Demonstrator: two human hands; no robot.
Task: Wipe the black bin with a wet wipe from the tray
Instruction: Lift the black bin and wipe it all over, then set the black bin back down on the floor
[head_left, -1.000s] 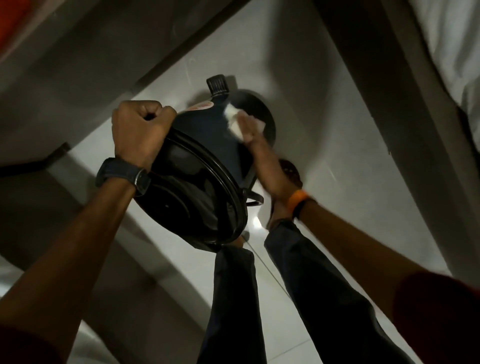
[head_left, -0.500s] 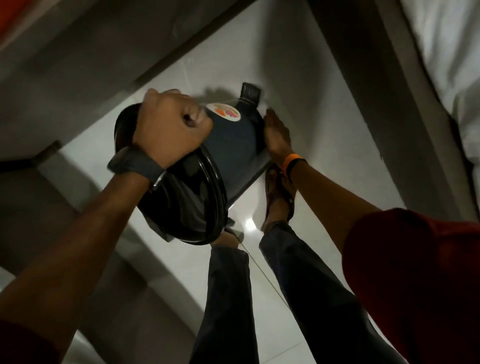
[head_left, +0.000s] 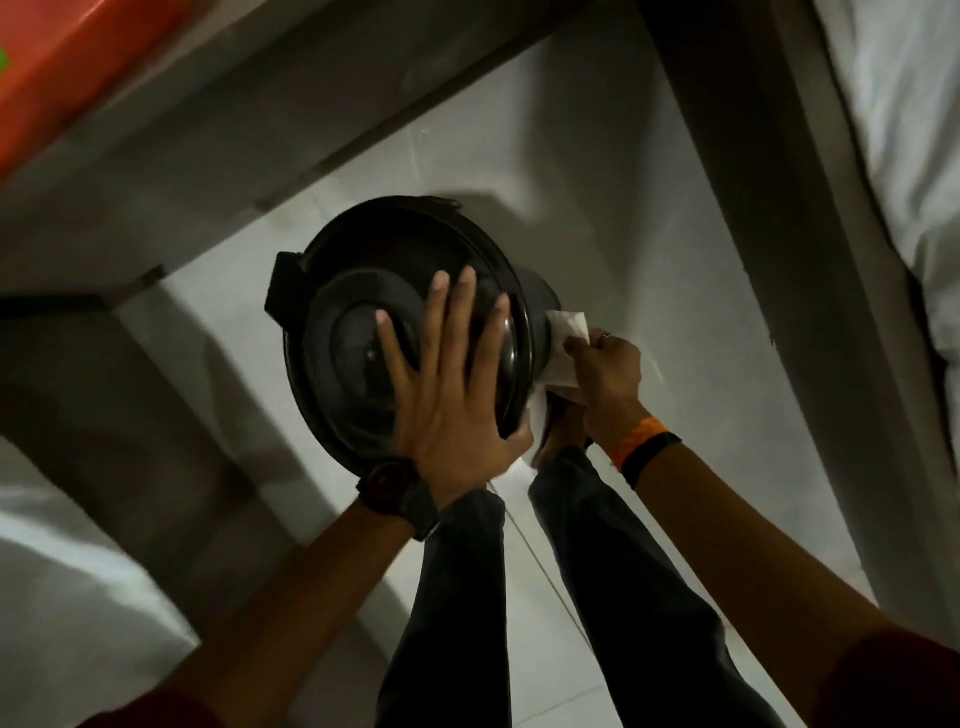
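The black bin (head_left: 363, 291) stands on the pale floor below me, its round lid facing up at the camera. My left hand (head_left: 447, 384) lies flat on the lid with fingers spread and the thumb hooked over the near rim. My right hand (head_left: 605, 382) presses a white wet wipe (head_left: 566, 338) against the bin's right side wall, just under the lid rim. No tray is in view.
My two legs in dark trousers (head_left: 597, 597) stand just behind the bin, one foot (head_left: 558, 431) beside it. An orange box (head_left: 67, 78) sits on a ledge at the top left. White bedding (head_left: 904, 130) fills the right edge.
The bin has turned from tilted on its side to lid-up. My left hand went from a fist on the rim to a flat palm on the lid. The wipe is back in sight at the right wall.
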